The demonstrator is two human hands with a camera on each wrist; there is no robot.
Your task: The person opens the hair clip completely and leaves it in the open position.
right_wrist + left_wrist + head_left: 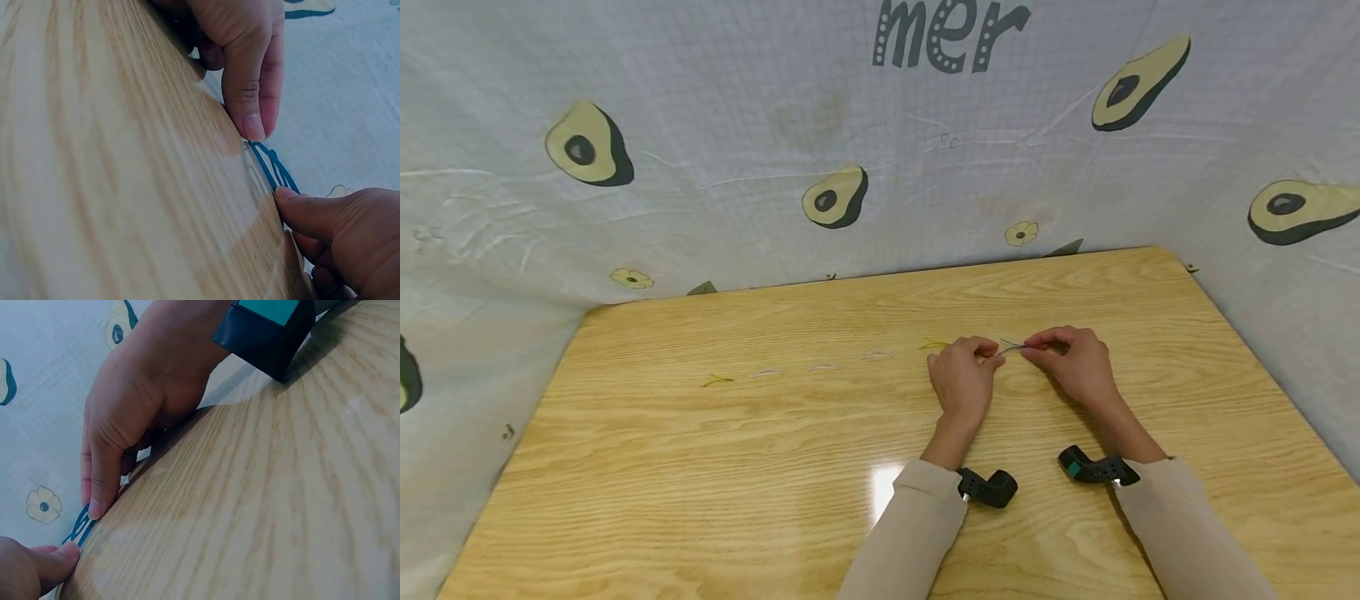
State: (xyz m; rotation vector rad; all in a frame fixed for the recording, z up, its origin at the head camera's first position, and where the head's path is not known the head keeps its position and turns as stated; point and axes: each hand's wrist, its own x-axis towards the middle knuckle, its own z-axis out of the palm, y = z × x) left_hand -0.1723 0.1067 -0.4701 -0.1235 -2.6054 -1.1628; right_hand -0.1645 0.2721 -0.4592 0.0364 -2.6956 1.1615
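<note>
Thin blue strands [270,164], bunched and partly crossing, stretch between the two hands close over the table. One end is pinched between thumb and fingers of my left hand [966,375]. My right hand [1078,362] pinches the other end, fingertips right at the wood. In the left wrist view the left hand [125,412] comes from above and the right hand [31,569] from the lower left. Just behind the left hand lies a thin yellow strand [934,344]. The ends inside both pinches are hidden by the fingertips.
To the left, a loose row holds another yellow strand [718,380] and three thin whitish strands, one of them a white strand [766,372]. The wooden table [700,483] meets an avocado-printed cloth [715,167] at its back. Black wrist cameras sit on both cuffs.
</note>
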